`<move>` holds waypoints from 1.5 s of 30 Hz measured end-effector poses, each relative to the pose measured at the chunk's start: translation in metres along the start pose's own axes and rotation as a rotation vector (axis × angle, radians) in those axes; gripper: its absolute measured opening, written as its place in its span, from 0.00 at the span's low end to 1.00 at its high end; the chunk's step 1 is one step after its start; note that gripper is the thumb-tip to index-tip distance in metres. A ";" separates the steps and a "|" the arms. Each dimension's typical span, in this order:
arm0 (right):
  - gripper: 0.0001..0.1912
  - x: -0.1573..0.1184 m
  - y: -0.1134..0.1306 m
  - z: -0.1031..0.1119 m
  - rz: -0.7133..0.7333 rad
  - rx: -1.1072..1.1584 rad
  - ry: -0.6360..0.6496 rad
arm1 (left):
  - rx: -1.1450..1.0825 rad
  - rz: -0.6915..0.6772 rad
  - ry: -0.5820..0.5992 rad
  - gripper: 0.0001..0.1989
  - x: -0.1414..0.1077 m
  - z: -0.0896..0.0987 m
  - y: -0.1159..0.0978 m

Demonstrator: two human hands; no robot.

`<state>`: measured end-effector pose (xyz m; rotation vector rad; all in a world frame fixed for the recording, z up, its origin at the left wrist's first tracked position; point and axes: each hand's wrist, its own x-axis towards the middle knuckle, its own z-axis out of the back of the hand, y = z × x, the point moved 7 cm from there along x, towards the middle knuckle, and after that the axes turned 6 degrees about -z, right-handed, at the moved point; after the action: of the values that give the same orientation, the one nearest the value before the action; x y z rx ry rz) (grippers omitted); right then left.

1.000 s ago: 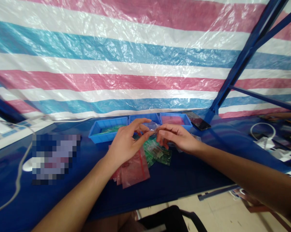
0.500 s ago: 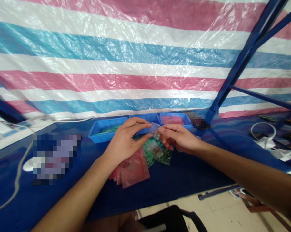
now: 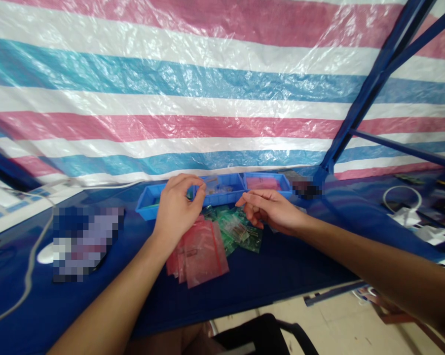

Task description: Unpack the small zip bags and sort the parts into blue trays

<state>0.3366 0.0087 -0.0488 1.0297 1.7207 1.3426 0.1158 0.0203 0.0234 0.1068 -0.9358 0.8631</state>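
My left hand (image 3: 180, 204) is over the left and middle bins, thumb and forefinger pinched together. A thin, pale sliver shows at its fingertips, too small to name. To the right, my right hand (image 3: 269, 209) has its fingers curled and thumb against forefinger; anything inside is hidden. Between and below the hands lie green zip bags (image 3: 241, 231) with small metal parts in them. Overlapping pink zip bags (image 3: 205, 254) lie in front of my left hand. The middle blue bin (image 3: 222, 198) holds small clear bags or parts.
A left blue bin (image 3: 146, 212) with green contents and a right blue bin (image 3: 287, 187) with pink bags flank the middle one. White cables and adapters (image 3: 407, 217) lie at the right. A striped sheet (image 3: 207, 88) hangs behind the blue table (image 3: 274, 276).
My left hand has moved left, away from my right hand, and the small clear bag between them no longer shows there. My right hand has stayed nearly in place.
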 end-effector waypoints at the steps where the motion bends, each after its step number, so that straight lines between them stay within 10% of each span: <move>1: 0.23 0.000 -0.001 0.000 -0.006 -0.004 0.002 | 0.025 0.009 -0.001 0.10 0.000 -0.002 0.006; 10: 0.22 -0.002 0.002 0.001 0.052 -0.183 0.004 | 0.135 -0.022 0.120 0.16 0.000 -0.021 0.026; 18: 0.20 -0.024 0.023 -0.030 0.598 -0.986 0.140 | 0.056 -0.055 0.125 0.15 0.000 -0.014 0.009; 23: 0.21 -0.024 0.015 -0.037 0.646 -1.158 0.246 | 0.020 -0.094 0.109 0.14 -0.001 -0.010 -0.005; 28: 0.08 -0.022 0.021 -0.030 0.598 -1.038 0.163 | -0.092 -0.176 0.157 0.13 -0.002 -0.009 -0.024; 35: 0.12 -0.007 0.022 0.003 0.407 -0.674 -0.071 | -0.251 -0.218 0.291 0.13 -0.007 -0.016 -0.043; 45: 0.17 0.003 0.010 0.009 0.250 -0.239 -0.069 | -0.287 -0.032 0.366 0.19 -0.011 -0.025 -0.040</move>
<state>0.3451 0.0168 -0.0415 1.1643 1.3740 1.6053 0.1568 -0.0026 0.0102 -0.2755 -0.7010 0.6809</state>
